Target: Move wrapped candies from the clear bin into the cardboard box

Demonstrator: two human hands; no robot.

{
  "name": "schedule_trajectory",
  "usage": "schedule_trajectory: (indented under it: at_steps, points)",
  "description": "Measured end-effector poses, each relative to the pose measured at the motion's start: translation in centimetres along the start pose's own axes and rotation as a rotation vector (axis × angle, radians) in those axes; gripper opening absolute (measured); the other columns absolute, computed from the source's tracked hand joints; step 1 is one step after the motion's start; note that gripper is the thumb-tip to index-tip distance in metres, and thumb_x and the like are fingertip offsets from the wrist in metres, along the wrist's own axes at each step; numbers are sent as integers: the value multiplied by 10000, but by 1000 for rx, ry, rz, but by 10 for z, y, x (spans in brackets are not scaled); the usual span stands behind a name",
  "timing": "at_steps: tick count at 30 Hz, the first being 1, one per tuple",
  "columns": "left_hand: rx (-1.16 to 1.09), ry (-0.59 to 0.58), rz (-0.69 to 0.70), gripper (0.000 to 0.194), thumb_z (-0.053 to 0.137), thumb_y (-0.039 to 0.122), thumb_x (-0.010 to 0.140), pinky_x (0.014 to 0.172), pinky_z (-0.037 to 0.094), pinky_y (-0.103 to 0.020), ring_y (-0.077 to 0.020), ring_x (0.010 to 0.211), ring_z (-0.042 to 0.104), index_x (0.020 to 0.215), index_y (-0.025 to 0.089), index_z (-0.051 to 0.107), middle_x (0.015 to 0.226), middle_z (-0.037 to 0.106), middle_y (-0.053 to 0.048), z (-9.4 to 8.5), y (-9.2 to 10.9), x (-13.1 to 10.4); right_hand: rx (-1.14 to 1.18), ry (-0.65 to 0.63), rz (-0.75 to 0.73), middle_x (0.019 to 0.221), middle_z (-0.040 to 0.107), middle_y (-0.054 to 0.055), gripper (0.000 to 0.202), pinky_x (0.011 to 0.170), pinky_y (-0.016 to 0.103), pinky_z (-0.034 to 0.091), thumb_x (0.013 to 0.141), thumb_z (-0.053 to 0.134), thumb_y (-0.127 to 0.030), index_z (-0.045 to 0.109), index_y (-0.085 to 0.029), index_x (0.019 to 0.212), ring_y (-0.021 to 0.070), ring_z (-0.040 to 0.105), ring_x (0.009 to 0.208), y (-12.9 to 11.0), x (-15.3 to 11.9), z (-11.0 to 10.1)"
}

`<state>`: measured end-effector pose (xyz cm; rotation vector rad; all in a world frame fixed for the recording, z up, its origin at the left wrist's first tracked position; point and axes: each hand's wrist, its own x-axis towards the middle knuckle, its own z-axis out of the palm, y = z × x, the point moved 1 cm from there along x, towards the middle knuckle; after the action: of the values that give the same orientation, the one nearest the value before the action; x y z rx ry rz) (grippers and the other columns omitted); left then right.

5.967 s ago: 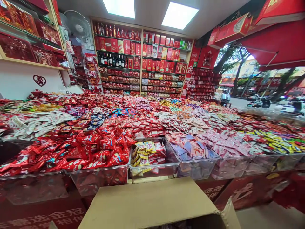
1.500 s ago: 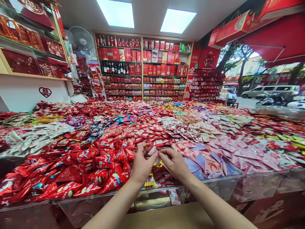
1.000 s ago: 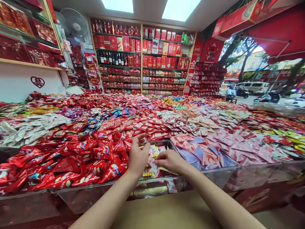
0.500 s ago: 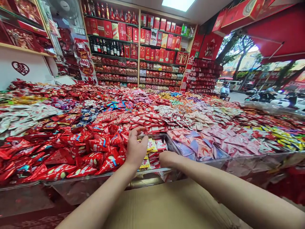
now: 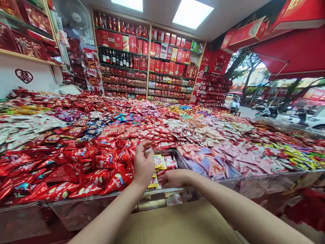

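My left hand [image 5: 144,166] is raised at the left side of a clear plastic bin [image 5: 175,152], its thumb apart from the bent fingers and nothing seen between them. Red shiny snack packets [image 5: 106,159] are heaped just beside it. Inside the bin stand small yellow-and-white packets [image 5: 159,162] and red-and-white packets [image 5: 169,162]. My right hand [image 5: 176,178] reaches over the bin's front right part with its fingers curled down onto the packets. Its fingertips are partly hidden, so what they grip cannot be made out.
A cardboard box [image 5: 175,223] lies below the bin, between my forearms. Pink and lilac packets [image 5: 208,159] fill the bin to the right. Heaps of wrapped sweets spread behind, up to shelves [image 5: 148,61] of bottles and red boxes. The street shows at right.
The view has tilted up slightly. My right hand has shifted a little left over the packets and its curled fingers show more. My left hand stays at the bin's left side.
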<state>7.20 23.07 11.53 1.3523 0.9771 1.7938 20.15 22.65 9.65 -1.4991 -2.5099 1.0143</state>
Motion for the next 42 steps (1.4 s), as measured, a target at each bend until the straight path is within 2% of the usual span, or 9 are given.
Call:
schedule_trajectory:
  at_steps: [5, 7, 12, 19, 25, 30, 33, 37, 42]
  points:
    - [-38, -46, -168, 286, 508, 162, 714, 839, 414, -332, -160, 956, 528, 989, 234, 482, 1047, 538, -43, 3, 4, -1, 621, 564, -102, 648, 589, -16, 159, 529, 222, 376, 672, 582, -275, 594, -162, 784, 98, 494, 561, -9, -15, -33]
    - [-36, -109, -298, 299, 553, 241, 713, 751, 460, -319, -169, 898, 568, 1002, 223, 478, 1017, 567, -58, 6, 8, -3, 885, 675, -118, 649, 581, -17, 225, 533, 226, 389, 633, 626, -340, 570, -161, 757, 95, 496, 556, -8, -15, -35]
    - [-133, -292, -455, 438, 682, 179, 578, 580, 498, -280, -155, 630, 632, 964, 182, 477, 720, 640, -7, 11, 12, -7, 1078, 758, -117, 608, 530, -33, 302, 467, 210, 387, 595, 658, -397, 550, -151, 731, 73, 462, 502, -2, -7, -23]
    - [-122, -244, -350, 368, 665, 183, 608, 574, 500, -302, -157, 615, 626, 924, 179, 477, 682, 644, -10, 8, 2, -3, 1152, 712, -178, 732, 599, -2, 460, 527, 225, 437, 585, 684, -378, 464, -176, 934, 115, 566, 628, -3, -9, -12]
    - [-158, 51, -66, 283, 561, 98, 669, 717, 462, -248, -99, 768, 583, 921, 206, 489, 837, 585, 8, 4, 10, 1, 1041, 802, -87, 661, 581, -26, 450, 535, 243, 425, 606, 659, -339, 383, -191, 929, 125, 562, 590, 3, -7, -12]
    - [-242, 85, -36, 347, 508, 48, 659, 517, 434, -184, -76, 625, 580, 946, 236, 451, 844, 549, 21, 3, 19, -1, 906, 912, 54, 647, 526, -38, 382, 484, 229, 390, 704, 558, -345, 347, -200, 988, 119, 523, 564, 14, -5, -10]
    - [-230, 58, 2, 352, 499, 46, 673, 512, 437, -184, -68, 595, 583, 962, 238, 441, 863, 543, 15, 4, 19, -2, 847, 802, 61, 648, 526, -39, 323, 490, 218, 389, 690, 584, -307, 378, -200, 915, 107, 515, 558, 11, -6, -7]
    - [-162, -30, 83, 342, 469, 49, 702, 551, 466, -210, -68, 590, 577, 984, 239, 434, 888, 530, 5, 8, 29, -3, 732, 450, 93, 516, 443, -82, 166, 410, 185, 300, 690, 582, -247, 444, -191, 763, 56, 384, 410, 3, -10, 0]
    - [-109, -157, 56, 290, 514, 123, 722, 583, 501, -255, -89, 585, 581, 983, 244, 484, 903, 564, -13, -10, 76, -20, 571, 9, 163, 457, 414, -95, 76, 403, 178, 267, 654, 580, -163, 511, -174, 684, 43, 322, 384, 1, -2, 6]
